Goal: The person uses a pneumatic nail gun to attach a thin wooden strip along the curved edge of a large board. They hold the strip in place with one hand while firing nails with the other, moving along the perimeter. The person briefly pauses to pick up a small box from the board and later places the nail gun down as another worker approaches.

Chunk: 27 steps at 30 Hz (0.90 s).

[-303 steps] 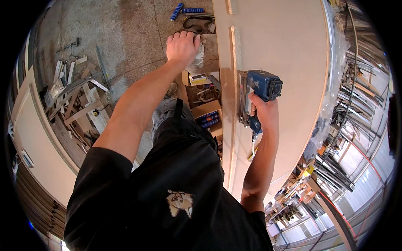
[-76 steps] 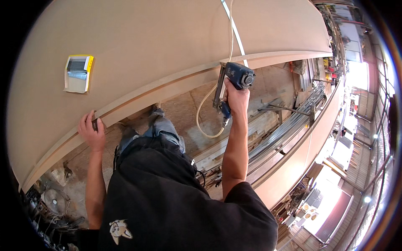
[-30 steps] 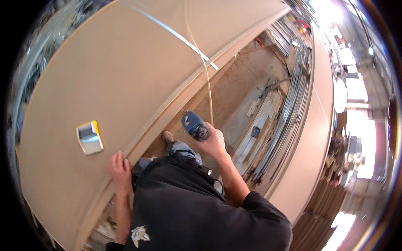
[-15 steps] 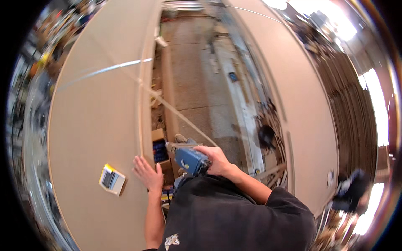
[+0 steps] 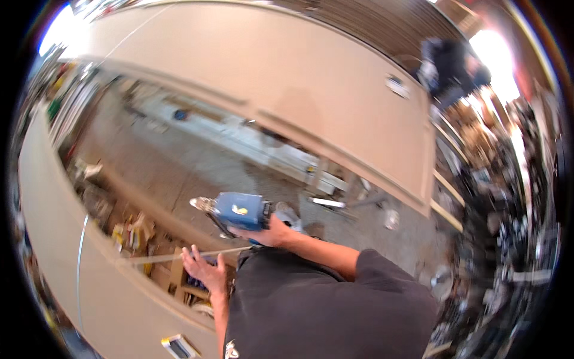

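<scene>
Workshop floor, grey concrete [image 5: 197,161], runs between two long pale fibreboard panels: one large board [image 5: 311,90] across the top of the view, and another board [image 5: 54,239] curving along your left side. The picture is smeared by head motion, so fine detail is unreliable.

Your right hand [image 5: 269,230] is wrapped tight around the grip of a blue pneumatic nail gun [image 5: 239,210], its nose pointing left, out over the open floor and not against any surface. Your left hand [image 5: 203,269] lies with fingers spread and holds nothing, resting at the edge of the near board, where a thin wooden strip [image 5: 179,257] crosses just under the fingertips. Whether the palm presses on the strip or merely touches it, I cannot tell.

As I judge it, the main risk is that the gun's nose sits close above your bare left hand; a bumped trigger would fire toward those fingers. Your head is swinging too, so aim is poor. Scrap offcuts [image 5: 134,230] clutter the floor beside the board and could catch your foot. A yellow-edged small box [image 5: 179,346] sits on the board near its edge and could be knocked off.
</scene>
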Each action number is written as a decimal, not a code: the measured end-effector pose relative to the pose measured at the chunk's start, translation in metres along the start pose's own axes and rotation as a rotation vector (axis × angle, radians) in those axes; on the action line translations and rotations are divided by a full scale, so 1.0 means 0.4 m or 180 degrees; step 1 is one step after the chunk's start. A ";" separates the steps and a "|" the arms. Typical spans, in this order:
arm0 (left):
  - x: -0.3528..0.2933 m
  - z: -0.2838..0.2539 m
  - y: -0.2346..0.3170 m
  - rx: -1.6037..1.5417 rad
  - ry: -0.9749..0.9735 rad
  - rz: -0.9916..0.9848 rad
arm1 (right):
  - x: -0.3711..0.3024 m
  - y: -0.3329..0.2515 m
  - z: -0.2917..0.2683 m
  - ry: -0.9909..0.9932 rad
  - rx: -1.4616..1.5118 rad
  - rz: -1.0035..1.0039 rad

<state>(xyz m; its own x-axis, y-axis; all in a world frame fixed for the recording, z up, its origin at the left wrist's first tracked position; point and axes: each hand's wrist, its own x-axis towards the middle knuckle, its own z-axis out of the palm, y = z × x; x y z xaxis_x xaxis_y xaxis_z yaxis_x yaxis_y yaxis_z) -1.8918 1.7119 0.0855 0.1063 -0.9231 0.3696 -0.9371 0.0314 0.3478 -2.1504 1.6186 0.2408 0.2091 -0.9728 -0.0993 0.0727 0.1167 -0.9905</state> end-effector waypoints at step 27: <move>0.523 0.113 0.463 -0.0306 0.0252 0.1226 | -0.340 0.098 -0.882 0.3190 0.2991 0.0221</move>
<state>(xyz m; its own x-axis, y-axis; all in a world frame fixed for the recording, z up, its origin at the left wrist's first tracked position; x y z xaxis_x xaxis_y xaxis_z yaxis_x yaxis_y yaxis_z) -2.0581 1.5072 0.1882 -0.2177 -0.8046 0.5524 -0.8783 0.4084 0.2487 -2.5201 1.6851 0.1819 -0.5179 -0.6393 -0.5684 0.8012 -0.1297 -0.5842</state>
